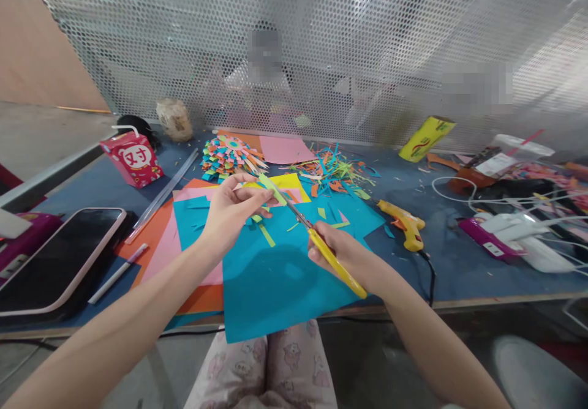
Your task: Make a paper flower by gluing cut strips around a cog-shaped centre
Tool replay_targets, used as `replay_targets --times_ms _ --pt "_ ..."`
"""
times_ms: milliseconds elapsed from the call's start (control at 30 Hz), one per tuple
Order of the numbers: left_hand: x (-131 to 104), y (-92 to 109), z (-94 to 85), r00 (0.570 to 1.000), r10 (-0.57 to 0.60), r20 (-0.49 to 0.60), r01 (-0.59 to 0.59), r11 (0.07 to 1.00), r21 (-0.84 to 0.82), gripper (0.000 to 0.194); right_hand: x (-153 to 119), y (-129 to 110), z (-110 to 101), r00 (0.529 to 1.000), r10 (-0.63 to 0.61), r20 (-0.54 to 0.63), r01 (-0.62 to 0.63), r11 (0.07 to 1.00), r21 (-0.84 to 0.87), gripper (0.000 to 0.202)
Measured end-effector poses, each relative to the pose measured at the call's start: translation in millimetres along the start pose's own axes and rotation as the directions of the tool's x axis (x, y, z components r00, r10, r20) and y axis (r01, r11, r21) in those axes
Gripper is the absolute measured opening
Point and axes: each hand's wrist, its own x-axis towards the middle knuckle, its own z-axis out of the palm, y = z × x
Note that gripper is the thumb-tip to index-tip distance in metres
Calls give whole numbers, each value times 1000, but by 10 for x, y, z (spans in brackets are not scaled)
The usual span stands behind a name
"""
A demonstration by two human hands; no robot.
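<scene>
Between thumb and fingers, my left hand [239, 204] pinches a light green paper strip [274, 190]. My right hand [337, 250] grips a pair of yellow-handled scissors [337, 263], whose blades meet the strip. Below both hands lies a large blue paper sheet [275, 286], overlapping orange and pink sheets. Small green cut pieces [266, 235] are scattered on the blue sheet. A yellow paper [291, 182] lies just behind the strip. Farther back sits a ball-like bundle of many-coloured folded paper [232, 152], beside a heap of thin paper shreds [337, 167].
A yellow glue gun [405, 222] lies to the right, near a power strip [493, 237] with tangled white cables. On the left are a red drink carton [133, 159], clear glue sticks [163, 195] and a phone [64, 262]. A perforated metal panel [321, 48] closes off the back.
</scene>
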Motion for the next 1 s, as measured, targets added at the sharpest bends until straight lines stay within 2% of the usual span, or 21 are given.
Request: replay_targets --times_ms 200,533,833,1000 --pt "-4 3 6 999 14 38 -16 999 34 43 -14 12 11 1000 -2 -14 2 1000 7 40" --pt "4 -28 -16 999 14 47 -18 997 73 42 7 6 22 996 76 -53 -77 997 -26 40" --pt "-6 -13 2 994 -33 104 22 995 100 46 9 48 28 998 47 -30 -47 999 -12 39" --pt "-2 -24 9 994 -46 103 33 991 126 49 15 52 25 997 44 -71 -46 999 -23 40"
